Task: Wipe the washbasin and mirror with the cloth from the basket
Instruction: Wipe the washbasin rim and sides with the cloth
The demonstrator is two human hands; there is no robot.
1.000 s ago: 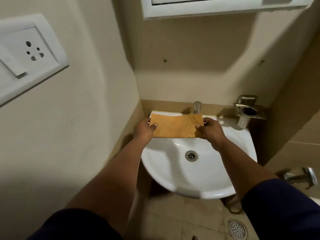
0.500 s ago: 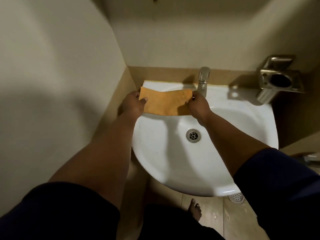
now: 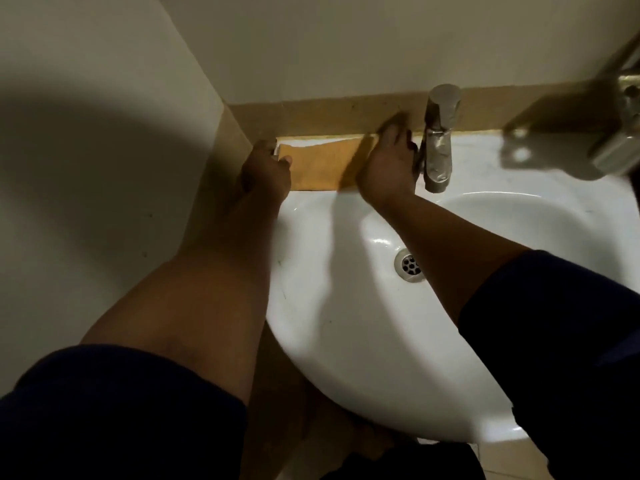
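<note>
Nearest, the white basin curves below both wrists, its drain well short of the fingertips. Further out, the left hand pinches the left end of the orange cloth and the right hand rests on its right end with fingers spread, though blur hides whether they grip; the cloth lies flat on the back ledge between them. It looks thin, light and limp, likely to bunch under pressure, so holding both ends should keep it flat; the tap stands just right of the right fingers.

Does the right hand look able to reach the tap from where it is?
Probably yes. The right hand rests on the orange cloth at the back of the washbasin, right beside the tap, and nothing sits between them.
</note>
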